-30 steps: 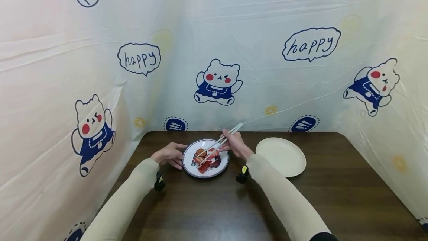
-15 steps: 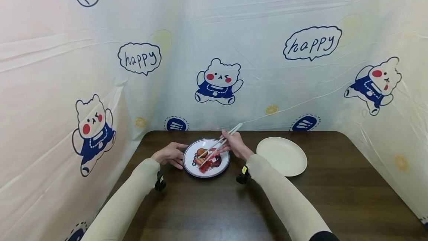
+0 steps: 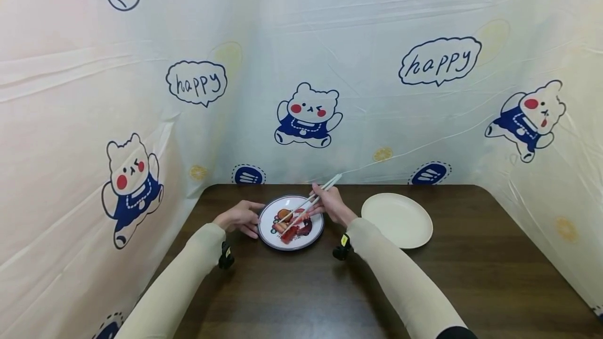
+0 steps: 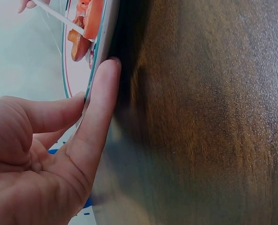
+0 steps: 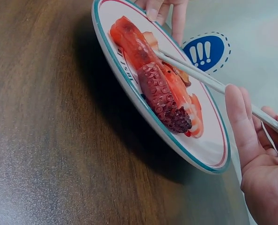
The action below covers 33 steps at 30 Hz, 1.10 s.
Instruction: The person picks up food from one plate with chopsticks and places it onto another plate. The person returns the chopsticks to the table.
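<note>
My left hand [image 3: 239, 218] pinches the left rim of a white plate [image 3: 289, 201], thumb on top and a finger against its outer side. Several food pieces lie together on it. In the right wrist view I make out a suckered octopus tentacle [image 5: 155, 89], a long red piece [image 5: 132, 42] and an orange-white shrimp-like piece [image 5: 197, 115]. My right hand [image 3: 333, 204] holds a pair of pale chopsticks [image 5: 202, 78] over the plate's right side. Their tips reach down among the food; whether they grip a piece I cannot tell.
A cream oval plate [image 3: 397, 220] lies on the dark wooden table [image 3: 292, 297], right of the right hand and partly behind that sleeve. A printed curtain [image 3: 306, 41] hangs behind the table and along both sides. Each wrist wears a small black camera.
Very little differs. The chopstick tips stay among the food, and both hands and both plates hold their places.
</note>
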### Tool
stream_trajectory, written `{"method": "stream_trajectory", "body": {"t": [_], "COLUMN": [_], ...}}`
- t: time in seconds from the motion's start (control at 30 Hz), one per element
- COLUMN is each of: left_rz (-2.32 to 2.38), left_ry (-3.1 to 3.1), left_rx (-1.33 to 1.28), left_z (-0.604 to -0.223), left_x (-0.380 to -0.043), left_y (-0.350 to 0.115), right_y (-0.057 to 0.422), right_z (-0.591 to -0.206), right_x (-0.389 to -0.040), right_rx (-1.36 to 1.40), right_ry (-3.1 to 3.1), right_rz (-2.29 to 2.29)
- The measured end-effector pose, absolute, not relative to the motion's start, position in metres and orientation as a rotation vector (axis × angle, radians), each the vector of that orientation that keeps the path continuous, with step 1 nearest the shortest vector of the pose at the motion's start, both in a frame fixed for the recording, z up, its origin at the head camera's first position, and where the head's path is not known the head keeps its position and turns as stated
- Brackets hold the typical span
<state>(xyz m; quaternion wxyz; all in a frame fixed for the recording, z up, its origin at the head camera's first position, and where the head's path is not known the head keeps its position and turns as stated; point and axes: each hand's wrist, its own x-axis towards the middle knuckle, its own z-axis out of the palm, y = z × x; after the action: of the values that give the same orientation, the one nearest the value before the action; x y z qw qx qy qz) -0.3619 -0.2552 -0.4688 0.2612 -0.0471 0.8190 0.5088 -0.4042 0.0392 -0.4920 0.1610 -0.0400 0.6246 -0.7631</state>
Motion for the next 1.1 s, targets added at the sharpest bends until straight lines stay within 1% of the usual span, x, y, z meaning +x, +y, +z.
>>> {"method": "stream_trajectory", "body": {"t": [0.53,1.1], "left_rz": [1.364,1.363], "left_ry": [2.217,2.235], "left_rx": [-0.123,-0.113], "left_z": [-0.468,-0.467], "left_x": [-0.361,-0.361], "left_y": [-0.254,-0.253], "right_y": [0.040,0.051], "right_z": [-0.492,-0.479], "right_x": [-0.400,-0.398], "right_rx": [-0.166,-0.190], "right_ry": [1.775,1.793], "right_rz": [-2.181,-2.222]}}
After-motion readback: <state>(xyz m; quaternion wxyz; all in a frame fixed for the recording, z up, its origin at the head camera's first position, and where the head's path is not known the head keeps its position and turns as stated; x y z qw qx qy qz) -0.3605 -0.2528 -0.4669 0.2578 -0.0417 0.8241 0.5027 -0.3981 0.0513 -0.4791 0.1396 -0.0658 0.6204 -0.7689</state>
